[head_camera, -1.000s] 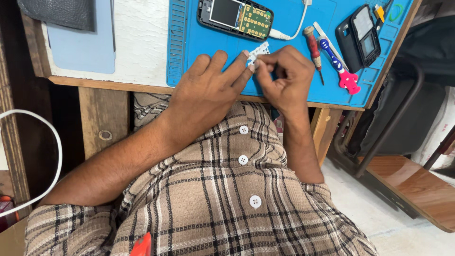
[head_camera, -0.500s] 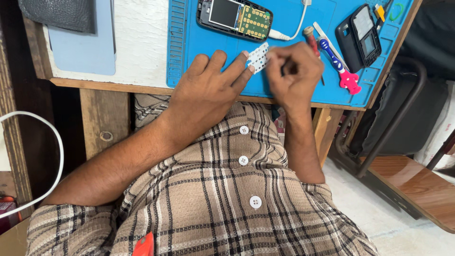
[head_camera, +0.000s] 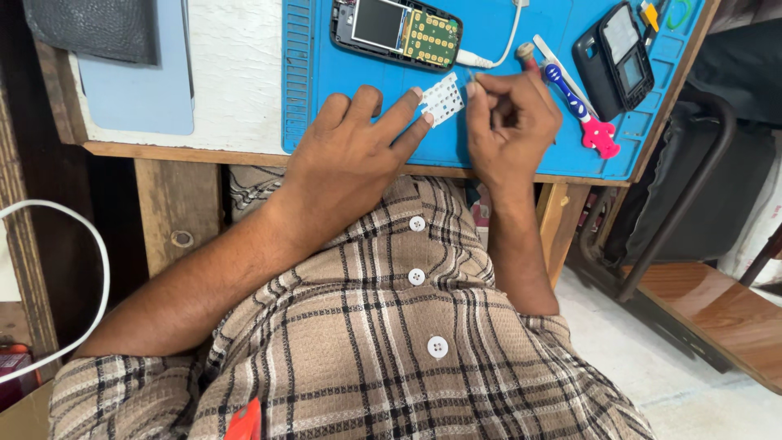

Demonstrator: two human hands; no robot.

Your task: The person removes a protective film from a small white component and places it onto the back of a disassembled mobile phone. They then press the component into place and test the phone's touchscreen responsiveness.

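In the head view, the left hand [head_camera: 354, 151] lies spread on the blue mat [head_camera: 521, 130] near the upper middle of the frame, its fingertips pressing down the edge of a small white keypad sheet [head_camera: 444, 98] that rests flat on the mat. The right hand [head_camera: 509, 122], just to the right of the sheet, is curled narrow, with thumb and forefinger pinched together at the sheet's upper right corner; whether something thin sits between those fingertips cannot be told. Above the sheet, at the top of the frame, lies an opened phone [head_camera: 397, 31] showing a small screen and a green board with yellow contact dots, and a white cable [head_camera: 497, 49] runs from its right end up out of the frame. To the right of the right hand lie a blue-and-white toothbrush [head_camera: 566, 81] and a pink plastic tool [head_camera: 601, 134], and beyond them, in the upper right, a second black phone [head_camera: 615, 57] rests at a slant. The mat covers the right part of a worn white bench [head_camera: 236, 81] with a wooden front edge; a pale blue pad [head_camera: 138, 90] with a dark grey cloth [head_camera: 90, 28] on it lies in the upper left. The lower half of the frame is filled by a beige checked shirt [head_camera: 391, 350] with white buttons. A white cord [head_camera: 90, 269] loops at the left edge, and a dark chair frame [head_camera: 684, 187] stands over a pale floor at the right.
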